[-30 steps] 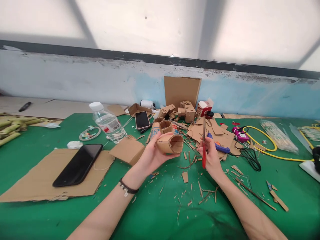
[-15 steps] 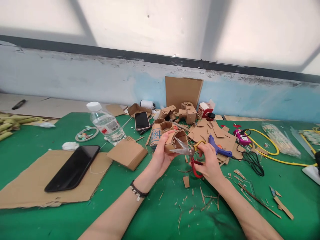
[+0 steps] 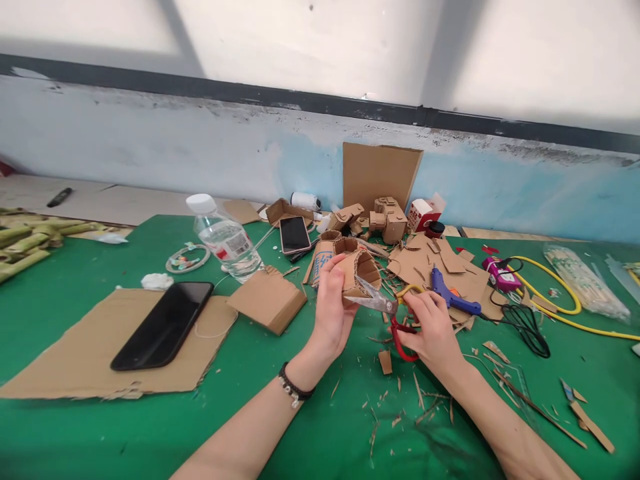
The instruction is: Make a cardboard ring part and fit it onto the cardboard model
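My left hand (image 3: 334,307) is wrapped round a small hollow cardboard piece (image 3: 367,268), its open end facing right. In my right hand (image 3: 433,327) is a pair of scissors (image 3: 389,305) with one yellow and one red handle loop. The blades point left and lie at the lower edge of the cardboard piece's open end, slightly parted. Just behind my left hand stands a cardboard form with blue print (image 3: 324,257). A blue glue gun (image 3: 453,295) lies to the right of the scissors on cardboard sheets.
A black phone (image 3: 163,325) rests on flat cardboard (image 3: 65,353) at left. Nearby are a water bottle (image 3: 227,243) and a cardboard block (image 3: 267,300). A cardboard camera model (image 3: 390,220) stands at the back. Scraps (image 3: 385,362) litter the green table (image 3: 280,440).
The whole view has shifted, so things appear a little further right. The scissor blades have come closer together at the cardboard piece's rim. Both hands keep their hold.
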`<state>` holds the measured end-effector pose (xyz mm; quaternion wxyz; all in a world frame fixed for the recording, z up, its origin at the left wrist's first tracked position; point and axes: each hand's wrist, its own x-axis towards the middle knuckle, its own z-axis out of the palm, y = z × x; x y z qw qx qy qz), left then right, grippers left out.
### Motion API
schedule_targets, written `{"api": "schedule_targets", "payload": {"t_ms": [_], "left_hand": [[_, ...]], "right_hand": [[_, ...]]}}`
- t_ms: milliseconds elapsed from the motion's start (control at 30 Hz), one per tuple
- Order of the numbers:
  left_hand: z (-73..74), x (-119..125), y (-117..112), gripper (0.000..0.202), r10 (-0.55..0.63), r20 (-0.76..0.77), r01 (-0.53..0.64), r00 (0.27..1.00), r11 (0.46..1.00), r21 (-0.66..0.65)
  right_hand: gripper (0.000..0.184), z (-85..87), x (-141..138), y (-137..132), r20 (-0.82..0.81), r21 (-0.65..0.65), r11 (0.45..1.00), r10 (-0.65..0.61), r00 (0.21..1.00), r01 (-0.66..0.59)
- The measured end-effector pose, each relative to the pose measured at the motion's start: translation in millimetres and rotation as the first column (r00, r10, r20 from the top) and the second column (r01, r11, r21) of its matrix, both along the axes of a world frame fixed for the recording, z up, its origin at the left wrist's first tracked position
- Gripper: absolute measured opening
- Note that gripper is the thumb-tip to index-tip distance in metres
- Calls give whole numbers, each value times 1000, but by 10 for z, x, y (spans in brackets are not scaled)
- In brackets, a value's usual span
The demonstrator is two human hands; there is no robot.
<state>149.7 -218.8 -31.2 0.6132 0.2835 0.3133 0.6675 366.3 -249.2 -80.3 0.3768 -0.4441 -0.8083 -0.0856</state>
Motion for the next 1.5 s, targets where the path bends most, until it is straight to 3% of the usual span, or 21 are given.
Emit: {"api": "schedule_targets", "payload": {"t_ms": [367, 767, 900, 1033, 1200, 1367, 1500], "left_hand": [[17, 74, -81, 58, 70, -14, -70, 997, 998, -4], [22, 82, -84, 55, 36, -29, -35, 999, 999, 20], [34, 75, -96, 56, 31, -27, -30, 999, 999, 19], [31, 65, -97, 58, 17, -17, -17, 1000, 1000, 10], [18, 56, -78, 63, 22, -21, -23, 1000, 999, -38], [20, 39, -67, 54, 0, 3, 0, 1000, 1000, 3], [14, 35, -63, 56, -3, 2, 3, 1000, 1000, 15]], "right_hand": [[27, 32, -79, -41, 46, 42, 999, 0, 999, -2], [12, 10, -35, -68, 63, 33, 999, 40, 997, -43], [11, -1, -16, -37, -14, 16, 1000, 15, 1000, -15], [29, -12, 12, 16, -96, -32, 998, -65, 993, 63], [64, -18, -59, 11, -30, -152, 988, 11, 1000, -15], [69, -54, -85, -14, -33, -222, 975, -6, 999, -2], [70, -87, -61, -5, -22, -196, 980, -23, 999, 19]]}}
